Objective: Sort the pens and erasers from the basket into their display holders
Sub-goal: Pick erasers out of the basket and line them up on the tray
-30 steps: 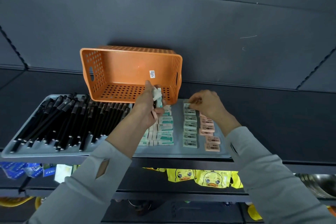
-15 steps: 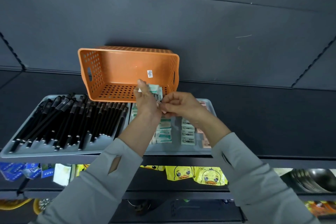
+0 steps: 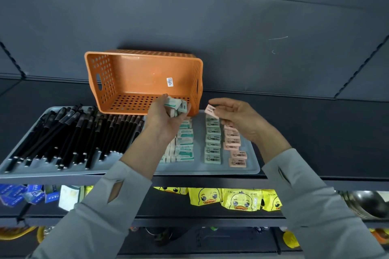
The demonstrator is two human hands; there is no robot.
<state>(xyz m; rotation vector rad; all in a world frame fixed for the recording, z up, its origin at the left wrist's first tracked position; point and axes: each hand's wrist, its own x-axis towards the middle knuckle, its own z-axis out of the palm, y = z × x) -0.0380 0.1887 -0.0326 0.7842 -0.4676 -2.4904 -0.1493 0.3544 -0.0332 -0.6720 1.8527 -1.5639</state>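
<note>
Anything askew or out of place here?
The orange perforated plastic basket lies tipped on its side, opening toward the camera. Some black pens lie crossed, not parallel, at the left end of the grey plastic tray.

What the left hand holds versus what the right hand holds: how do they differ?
The left hand grips several green-and-white erasers in a bunch; the right hand pinches a single pink eraser. The bunch is jumbled, the pink eraser tilted. Both are held above the grey tray.

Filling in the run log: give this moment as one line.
left hand holds green-white erasers | right hand pinches pink eraser over tray | orange basket on its side
</note>
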